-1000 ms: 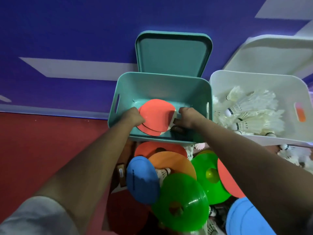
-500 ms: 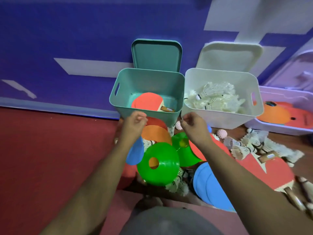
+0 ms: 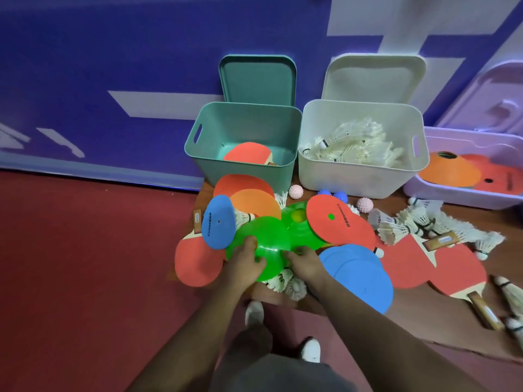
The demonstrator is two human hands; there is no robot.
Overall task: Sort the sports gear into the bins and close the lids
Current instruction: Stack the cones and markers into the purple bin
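Three open bins line the wall. The teal bin, its teal lid upright behind it, holds a red paddle. The white bin, below its white lid, is full of shuttlecocks. The lilac bin holds an orange cone. In front, flat cones, paddles, loose shuttlecocks and spiky balls are heaped on the floor. The left hand and right hand grip a green cone.

At your left hand and right hand the green disc is bright and plain. Left of them, the lettered blue disc has dark print; right of them lies the plain blue disc. Beyond them are a teal bin and a white bin.
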